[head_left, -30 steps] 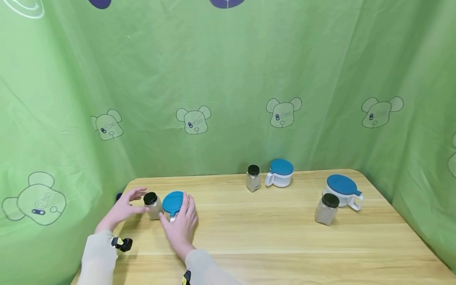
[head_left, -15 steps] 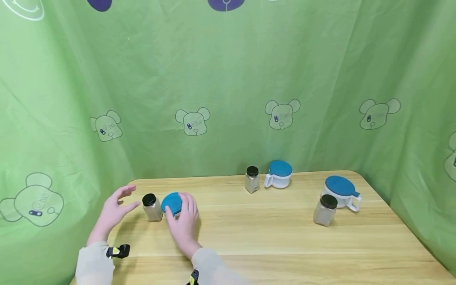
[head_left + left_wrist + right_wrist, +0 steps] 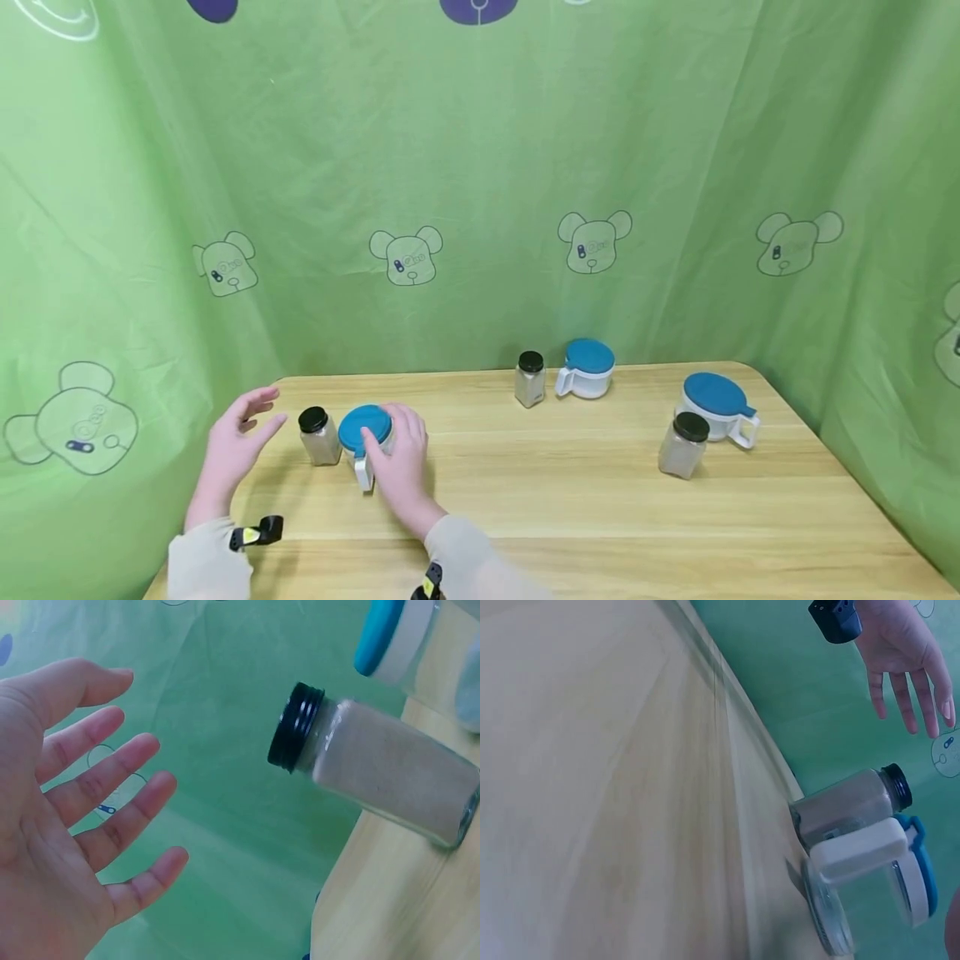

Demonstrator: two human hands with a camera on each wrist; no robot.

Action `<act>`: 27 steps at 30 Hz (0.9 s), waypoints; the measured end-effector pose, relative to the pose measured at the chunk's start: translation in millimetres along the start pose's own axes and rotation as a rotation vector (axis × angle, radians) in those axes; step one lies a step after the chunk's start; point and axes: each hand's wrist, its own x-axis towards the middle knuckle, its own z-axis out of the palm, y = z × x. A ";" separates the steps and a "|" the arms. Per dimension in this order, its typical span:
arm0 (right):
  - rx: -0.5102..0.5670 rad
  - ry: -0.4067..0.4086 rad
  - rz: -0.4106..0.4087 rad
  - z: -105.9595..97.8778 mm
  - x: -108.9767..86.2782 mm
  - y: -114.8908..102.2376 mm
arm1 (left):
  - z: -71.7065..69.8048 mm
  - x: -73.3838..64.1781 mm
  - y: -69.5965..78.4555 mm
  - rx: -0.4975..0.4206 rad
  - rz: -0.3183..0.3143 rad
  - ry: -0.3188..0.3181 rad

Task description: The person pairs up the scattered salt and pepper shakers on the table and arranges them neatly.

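Observation:
On the left of the table stands a seasoning jar [image 3: 321, 442] with a black screw lid and pale powder inside, large in the left wrist view. My left hand [image 3: 231, 446] is held up left of this jar, apart from it, fingers spread and palm empty. Right beside the jar is a blue-lidded seasoning pot [image 3: 365, 428], its white handle [image 3: 859, 850] pointing toward me. My right hand [image 3: 405, 462] is at the pot's right side, its thumb over the lid's edge and its fingers beyond it. In the right wrist view only a sliver of that hand shows near the lid.
Toward the back stand another black-lidded jar [image 3: 530, 382] and blue-lidded pot [image 3: 588, 368]. On the right, a third jar [image 3: 682, 446] stands in front of a third pot [image 3: 717, 405]. A green curtain [image 3: 487, 167] surrounds the wooden table [image 3: 555, 500].
My left hand has drawn back leftward from the jar. My right hand has shifted slightly right, its thumb moving across the pot's lid, and the white handle shows more fully.

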 end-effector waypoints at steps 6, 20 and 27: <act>-0.030 -0.048 -0.006 -12.8 1.2 1.1 | 2.2 -4.2 3.5 -0.063 -0.052 0.047; -0.119 -0.104 -0.130 -44.0 5.0 9.9 | 1.0 -13.9 20.4 -0.093 -0.126 0.118; -0.140 -0.093 -0.181 -61.6 9.0 15.2 | 5.4 -14.2 26.7 -0.132 -0.098 0.170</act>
